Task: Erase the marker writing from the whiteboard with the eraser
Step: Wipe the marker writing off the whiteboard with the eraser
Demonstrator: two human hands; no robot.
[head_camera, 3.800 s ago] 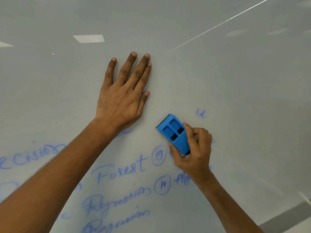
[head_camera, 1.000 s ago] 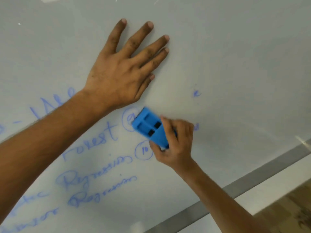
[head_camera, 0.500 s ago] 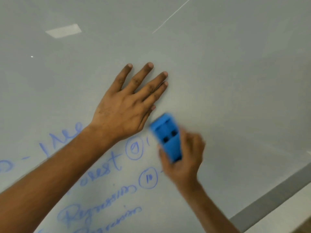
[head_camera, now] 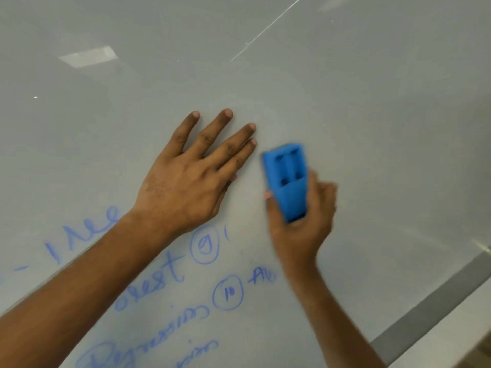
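While the left hand (head_camera: 186,181) lies flat on the whiteboard (head_camera: 372,115) with its fingers straight and slightly spread, the right hand (head_camera: 303,221) grips a blue eraser (head_camera: 287,181) just to the right of those fingertips. The eraser stands with its long axis nearly up and down the picture, its free end pointing up and a little to the left, toward the top of the board. Its lower end sits in the right hand, thumb on the left edge and fingers curled round the right edge. The eraser's back faces the camera and shows two long recesses side by side; each holds only shadow at its lower end. The eraser and right hand are blurred, so I cannot tell how firmly it presses on the board. Blue marker writing (head_camera: 159,280) lies below the hands: a circled 9 (head_camera: 204,244) near the left wrist, a circled 10 (head_camera: 228,292) lower down, and cursive words partly covered by the left forearm. A grey frame (head_camera: 438,296) edges the board at lower right.
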